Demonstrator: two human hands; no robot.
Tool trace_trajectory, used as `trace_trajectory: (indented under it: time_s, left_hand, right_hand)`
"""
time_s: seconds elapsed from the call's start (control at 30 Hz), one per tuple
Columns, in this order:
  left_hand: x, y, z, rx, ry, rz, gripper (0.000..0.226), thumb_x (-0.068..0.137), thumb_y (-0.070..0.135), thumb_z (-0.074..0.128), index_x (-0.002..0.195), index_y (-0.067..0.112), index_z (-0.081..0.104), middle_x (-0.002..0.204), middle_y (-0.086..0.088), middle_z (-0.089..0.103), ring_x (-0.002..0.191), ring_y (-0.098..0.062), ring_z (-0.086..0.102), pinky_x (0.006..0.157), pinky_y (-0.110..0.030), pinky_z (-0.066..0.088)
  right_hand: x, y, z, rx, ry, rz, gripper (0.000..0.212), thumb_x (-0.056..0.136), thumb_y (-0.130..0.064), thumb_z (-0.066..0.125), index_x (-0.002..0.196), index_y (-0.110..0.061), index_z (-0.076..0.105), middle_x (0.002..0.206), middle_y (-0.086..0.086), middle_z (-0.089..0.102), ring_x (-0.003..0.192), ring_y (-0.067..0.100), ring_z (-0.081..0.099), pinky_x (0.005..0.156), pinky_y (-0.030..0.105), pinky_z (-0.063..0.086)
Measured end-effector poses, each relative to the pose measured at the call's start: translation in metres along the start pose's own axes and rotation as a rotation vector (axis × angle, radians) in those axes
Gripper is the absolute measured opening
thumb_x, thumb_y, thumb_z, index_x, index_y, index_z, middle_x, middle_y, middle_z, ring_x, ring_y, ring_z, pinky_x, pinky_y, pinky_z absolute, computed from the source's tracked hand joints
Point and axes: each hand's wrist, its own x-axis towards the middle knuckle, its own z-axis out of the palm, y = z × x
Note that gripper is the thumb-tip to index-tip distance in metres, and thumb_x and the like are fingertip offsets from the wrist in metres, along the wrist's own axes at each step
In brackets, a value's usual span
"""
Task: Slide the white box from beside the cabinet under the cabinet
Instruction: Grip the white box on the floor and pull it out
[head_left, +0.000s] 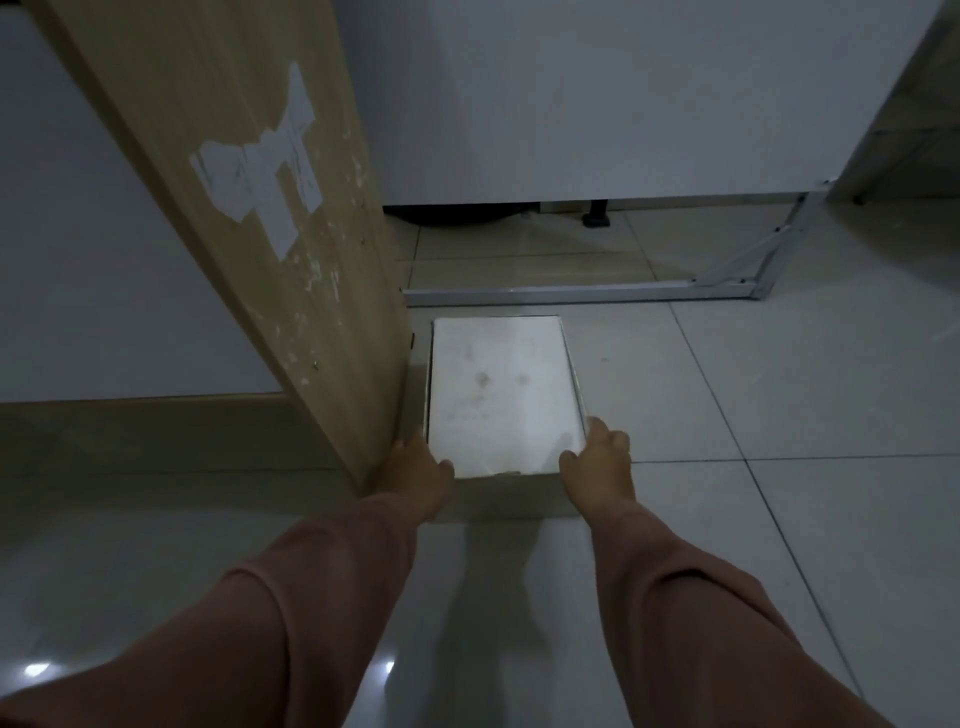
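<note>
The white box (501, 397) lies flat on the floor (779, 415), just beside the brown cabinet (249, 208) wall. The left hand (421, 475) has its grip on the box's near left corner, and the right hand (597, 467) holds the near right corner. The fingers tuck down the box's sides, mostly hidden. The room is dim, and the box's near face is in shadow

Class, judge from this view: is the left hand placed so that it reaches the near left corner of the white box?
Probably yes: the left hand already rests on the white box at that corner, squeezed beside the wooden cabinet panel.
</note>
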Motion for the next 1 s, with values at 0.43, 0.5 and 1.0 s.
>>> trace_trajectory:
  time_s: [0.43, 0.5, 1.0]
  left_hand:
    - [0.02, -0.005, 0.014, -0.241, -0.064, -0.171, 0.04, 0.101, 0.018, 0.033, 0.13, -0.007, 0.048, 0.136, -0.026, 0.052, 0.125, -0.036, 0.051, 0.099, -0.032, 0.042]
    - [0.02, -0.008, 0.013, -0.277, -0.08, -0.173, 0.039, 0.102, 0.016, 0.028, 0.124, -0.008, 0.05, 0.133, -0.027, 0.051, 0.123, -0.037, 0.051, 0.102, -0.035, 0.04]
    - [0.007, -0.034, -0.001, -0.81, -0.111, -0.213, 0.02, 0.091, 0.036, 0.058, 0.09, 0.018, 0.065, 0.102, -0.011, 0.068, 0.086, -0.026, 0.062, 0.083, -0.035, 0.048]
  right_hand:
    - [0.024, 0.019, 0.015, 0.073, -0.07, 0.204, 0.05, 0.095, -0.003, 0.031, 0.143, -0.012, 0.037, 0.13, 0.024, 0.057, 0.117, 0.039, 0.054, 0.095, 0.035, 0.042]
    - [0.023, 0.018, 0.015, 0.073, -0.071, 0.203, 0.049, 0.097, -0.004, 0.031, 0.145, -0.012, 0.035, 0.131, 0.024, 0.056, 0.119, 0.039, 0.052, 0.097, 0.035, 0.041]
    - [0.038, 0.047, 0.008, 0.249, -0.095, 0.157, 0.056, 0.057, -0.013, 0.044, 0.108, -0.016, 0.069, 0.105, 0.016, 0.071, 0.092, 0.04, 0.068, 0.08, 0.052, 0.058]
